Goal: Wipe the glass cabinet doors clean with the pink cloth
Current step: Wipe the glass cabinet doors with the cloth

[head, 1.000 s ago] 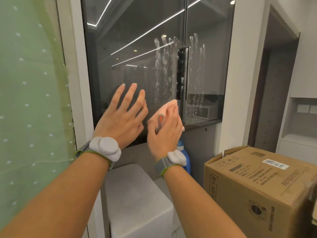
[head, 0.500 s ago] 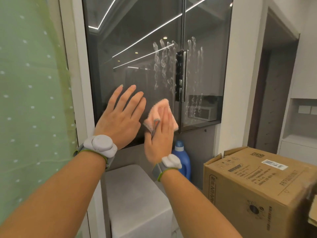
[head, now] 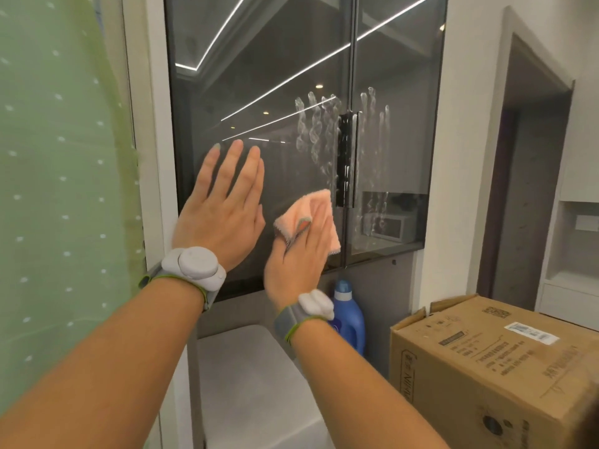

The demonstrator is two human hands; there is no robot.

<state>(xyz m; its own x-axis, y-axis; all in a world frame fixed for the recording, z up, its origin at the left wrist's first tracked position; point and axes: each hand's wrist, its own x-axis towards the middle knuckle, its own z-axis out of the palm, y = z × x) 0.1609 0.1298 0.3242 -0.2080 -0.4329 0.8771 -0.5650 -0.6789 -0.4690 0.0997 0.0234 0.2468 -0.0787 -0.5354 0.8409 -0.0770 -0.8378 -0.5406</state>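
Note:
Two dark glass cabinet doors fill the view ahead, the left door (head: 259,76) and the right door (head: 398,76), meeting at a black handle strip (head: 346,157). White foamy streaks (head: 316,131) run down the glass on both sides of that strip. My right hand (head: 301,254) presses the pink cloth (head: 316,215) flat against the lower part of the left door, just left of the strip. My left hand (head: 223,209) lies flat on the left door with fingers spread, holding nothing.
A green dotted curtain (head: 64,189) hangs at the left. Below the doors stand a white box-shaped unit (head: 246,384) and a blue detergent bottle (head: 348,315). A large cardboard box (head: 492,367) sits at the lower right. A dark doorway (head: 531,189) opens on the right.
My right hand has slid the pink cloth a little on the lower left door, and more of the cloth now shows around the fingers. My left hand stays flat on the glass.

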